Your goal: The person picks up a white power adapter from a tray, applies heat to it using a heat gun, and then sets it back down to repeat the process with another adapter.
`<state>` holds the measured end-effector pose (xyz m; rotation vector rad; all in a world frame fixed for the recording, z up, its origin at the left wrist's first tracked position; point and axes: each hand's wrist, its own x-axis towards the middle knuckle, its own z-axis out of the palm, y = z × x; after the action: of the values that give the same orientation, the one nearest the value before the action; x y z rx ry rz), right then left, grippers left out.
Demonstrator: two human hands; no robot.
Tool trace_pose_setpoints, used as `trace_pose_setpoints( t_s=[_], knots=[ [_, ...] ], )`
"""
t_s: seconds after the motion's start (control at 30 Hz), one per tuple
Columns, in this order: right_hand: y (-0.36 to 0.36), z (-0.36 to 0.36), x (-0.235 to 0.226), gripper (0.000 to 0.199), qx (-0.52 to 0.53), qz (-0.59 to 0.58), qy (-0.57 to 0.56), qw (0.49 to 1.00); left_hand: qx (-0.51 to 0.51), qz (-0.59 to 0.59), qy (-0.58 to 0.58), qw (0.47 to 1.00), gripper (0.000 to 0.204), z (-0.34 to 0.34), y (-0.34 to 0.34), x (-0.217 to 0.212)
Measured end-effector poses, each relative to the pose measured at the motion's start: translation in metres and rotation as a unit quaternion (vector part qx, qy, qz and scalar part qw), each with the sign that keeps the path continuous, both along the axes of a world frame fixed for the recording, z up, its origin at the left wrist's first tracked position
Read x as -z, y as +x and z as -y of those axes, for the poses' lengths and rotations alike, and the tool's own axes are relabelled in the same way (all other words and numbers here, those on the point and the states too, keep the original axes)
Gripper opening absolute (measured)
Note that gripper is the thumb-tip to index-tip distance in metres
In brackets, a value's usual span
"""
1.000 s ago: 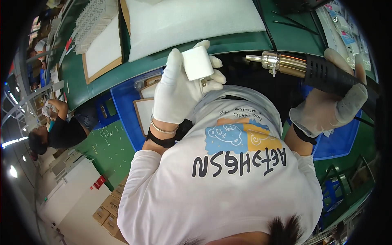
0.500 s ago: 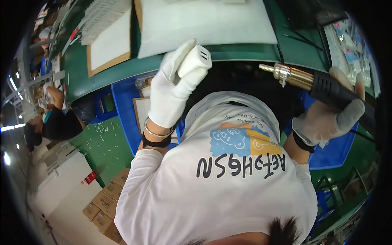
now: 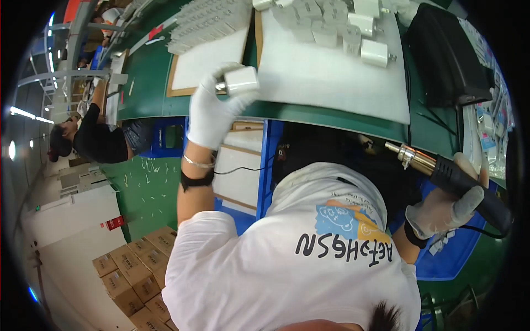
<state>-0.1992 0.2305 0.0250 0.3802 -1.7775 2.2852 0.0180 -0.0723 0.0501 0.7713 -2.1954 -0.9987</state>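
Note:
My left hand (image 3: 212,113), in a white glove, holds a small white plug adapter (image 3: 238,81) over the near edge of the green workbench (image 3: 149,60). My right hand (image 3: 444,207), also gloved, grips a black hot-air gun (image 3: 452,179) with a metal nozzle pointing up and left, low at the right. Several more white adapters (image 3: 353,25) lie on a white foam sheet (image 3: 326,71) beyond my left hand. My white printed shirt fills the lower middle.
A second board with rows of white parts (image 3: 207,27) lies at the left of the bench. A black box (image 3: 450,55) stands at the right. Blue bins (image 3: 243,171) sit under the bench. Another person in black (image 3: 94,138) works at left. Cardboard boxes (image 3: 135,270) are stacked below left.
My left hand has carried the adapter up and leftward out over the bench edge. My right hand with the hot-air gun has dropped lower and stays at the right.

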Motion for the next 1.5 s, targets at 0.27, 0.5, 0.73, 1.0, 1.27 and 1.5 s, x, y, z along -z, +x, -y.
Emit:
trace_pose_setpoints(
  t_s=[0.27,0.5,0.73,1.0,1.27,1.5],
  knots=[
    [0.005,0.006,-0.008,0.065,-0.006,-0.014,0.024,1.000,0.047,0.251,-0.261,0.931,0.040,0.127,-0.028,-0.015],
    [0.006,0.011,-0.011,0.065,0.009,-0.008,0.033,0.999,0.118,0.321,-0.296,0.892,0.041,0.149,-0.050,-0.017],
    [0.002,0.015,-0.014,0.064,0.002,-0.001,0.023,1.000,0.077,0.225,-0.391,0.889,0.039,0.095,-0.082,-0.044],
    [0.005,0.013,-0.014,0.062,0.003,-0.012,0.000,1.000,0.139,0.277,-0.385,0.869,0.037,0.039,-0.129,-0.016],
    [-0.002,0.010,-0.010,0.062,-0.010,-0.011,-0.027,1.000,0.085,0.248,-0.286,0.922,0.035,0.031,-0.095,-0.008],
    [0.002,0.013,-0.015,0.054,-0.081,-0.057,-0.071,0.993,0.072,0.377,-0.297,0.874,0.043,0.039,-0.098,0.004]
  ],
)
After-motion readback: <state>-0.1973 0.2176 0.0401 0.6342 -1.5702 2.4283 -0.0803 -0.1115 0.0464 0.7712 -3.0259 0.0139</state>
